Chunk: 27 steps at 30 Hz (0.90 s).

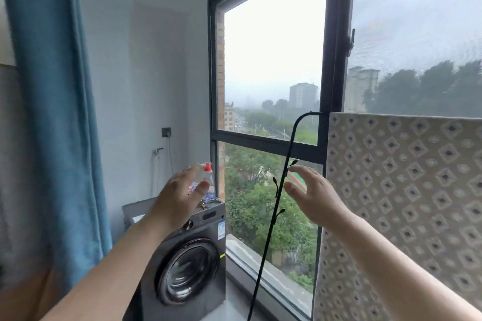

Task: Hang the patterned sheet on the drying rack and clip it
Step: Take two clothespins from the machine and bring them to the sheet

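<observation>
2 empty: left hand (pixel 180 198), right hand (pixel 315 198); patterned sheet (pixel 404 190) drapes drying rack (pixel 289 148).

A dark front-loading washing machine (pixel 187 268) stands beside the tall window (pixel 335 33), a red-capped bottle (pixel 208 174) on top; a blue curtain (pixel 52 112) hangs at left.

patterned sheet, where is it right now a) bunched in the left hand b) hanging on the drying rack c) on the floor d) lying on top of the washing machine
B: the patterned sheet hangs flat from the top bar of the drying rack, and the left hand and right hand are both open, holding nothing.
</observation>
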Tool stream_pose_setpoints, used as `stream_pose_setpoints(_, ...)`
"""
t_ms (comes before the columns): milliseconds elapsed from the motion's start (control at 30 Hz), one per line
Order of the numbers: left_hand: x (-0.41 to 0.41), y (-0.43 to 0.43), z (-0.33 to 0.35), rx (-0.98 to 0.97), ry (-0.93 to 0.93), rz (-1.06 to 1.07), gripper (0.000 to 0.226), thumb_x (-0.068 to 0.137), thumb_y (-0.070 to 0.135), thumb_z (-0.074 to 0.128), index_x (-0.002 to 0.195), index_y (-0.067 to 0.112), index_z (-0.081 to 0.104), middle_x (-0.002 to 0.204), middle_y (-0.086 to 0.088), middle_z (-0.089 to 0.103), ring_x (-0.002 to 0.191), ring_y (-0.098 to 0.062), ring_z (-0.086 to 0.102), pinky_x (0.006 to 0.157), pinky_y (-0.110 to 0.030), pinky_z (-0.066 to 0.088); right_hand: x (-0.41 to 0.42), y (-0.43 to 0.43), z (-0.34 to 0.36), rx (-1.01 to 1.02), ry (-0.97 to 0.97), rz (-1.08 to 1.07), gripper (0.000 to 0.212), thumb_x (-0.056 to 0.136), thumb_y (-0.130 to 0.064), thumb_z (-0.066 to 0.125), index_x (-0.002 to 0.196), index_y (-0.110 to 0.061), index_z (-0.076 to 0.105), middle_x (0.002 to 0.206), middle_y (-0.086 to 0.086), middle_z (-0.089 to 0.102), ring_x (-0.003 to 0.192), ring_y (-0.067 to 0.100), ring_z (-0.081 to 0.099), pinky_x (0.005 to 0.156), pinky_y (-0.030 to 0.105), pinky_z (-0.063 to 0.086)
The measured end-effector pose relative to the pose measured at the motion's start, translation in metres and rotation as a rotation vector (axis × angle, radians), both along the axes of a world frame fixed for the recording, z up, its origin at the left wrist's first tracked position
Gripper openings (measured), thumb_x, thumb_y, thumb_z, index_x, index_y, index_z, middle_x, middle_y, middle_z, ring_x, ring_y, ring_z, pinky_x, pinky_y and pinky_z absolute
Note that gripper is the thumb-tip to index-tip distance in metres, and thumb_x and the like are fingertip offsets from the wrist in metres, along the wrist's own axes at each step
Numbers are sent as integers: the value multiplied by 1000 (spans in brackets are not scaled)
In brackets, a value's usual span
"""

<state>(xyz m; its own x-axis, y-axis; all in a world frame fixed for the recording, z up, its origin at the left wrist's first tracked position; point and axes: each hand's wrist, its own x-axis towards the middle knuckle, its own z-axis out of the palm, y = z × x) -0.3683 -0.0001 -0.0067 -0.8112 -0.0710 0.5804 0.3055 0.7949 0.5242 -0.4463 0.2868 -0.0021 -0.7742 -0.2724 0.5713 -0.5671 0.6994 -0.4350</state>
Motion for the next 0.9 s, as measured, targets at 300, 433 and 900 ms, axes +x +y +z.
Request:
stream_pose_setpoints(300,51,-73,-38,38,-105,176,52,96,37,52,144,23,39,151,6,38,140,-8,31,109,-19,20,22,-76,-34,65,-114,149,55,96,-45,52,145,-23,40,150,-6,42,135,11,41,109,26,30)
stream_pose_setpoints(433,37,-95,-52,76,-127,220,52,96,39,50,145,27,37,152,9,35,140,-6,28,112,-22,20,-3,-104,-45,52,-155,197,64,90,-59,48,144,-26,40,149,-8,42,134,10,41,110,29,33)
stream_pose_setpoints(900,-119,-103,-73,101,-192,299,50,97,38,48,145,27,36,151,9,36,141,-9,28,115,-26,20,-194,-143,-76,65,-219,322,65,87,-64,49,142,-29,42,146,-11,45,131,7,43,111,29,35)
